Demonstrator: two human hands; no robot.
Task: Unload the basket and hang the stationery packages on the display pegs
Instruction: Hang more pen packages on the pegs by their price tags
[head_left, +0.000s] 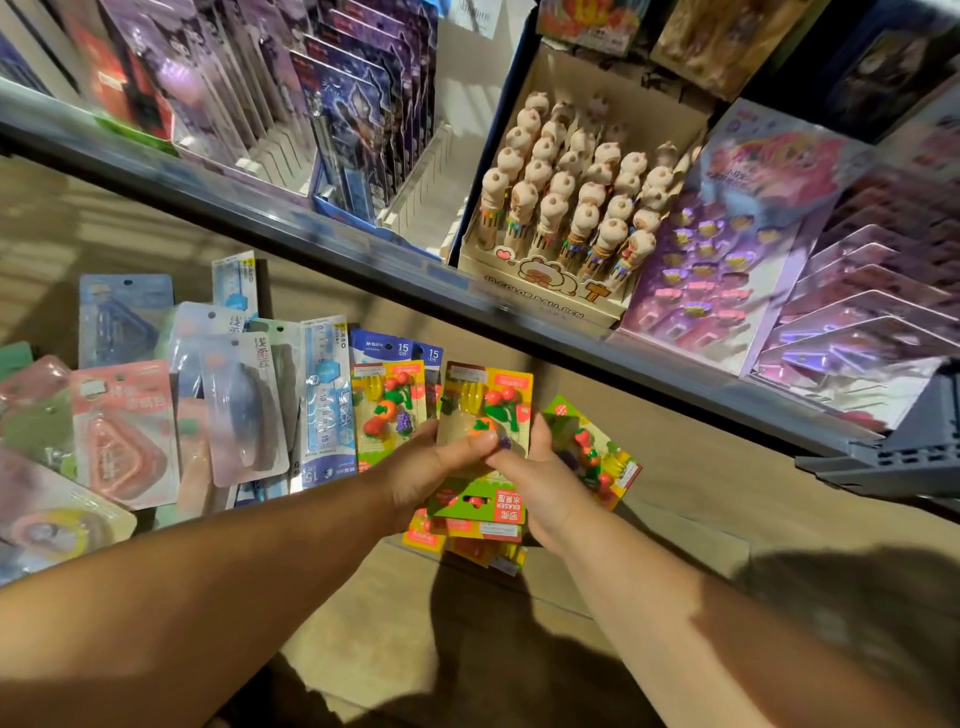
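Note:
Both my hands hold a stack of yellow and green fruit eraser packages in the middle of the view. My left hand grips the stack from the left, thumb laid across the front pack. My right hand grips it from the right, its thumb meeting the left one, with another fruit eraser pack fanned out to its right. One more eraser pack hangs just left of the stack. Ruler packs and correction tape packs hang on the lower display at left. No basket is in view.
A shelf edge runs diagonally above my hands. On it stand a cardboard box of character ballpoint pens, purple blister packs to its left and pink and purple packs to its right. A grey rack juts in at right.

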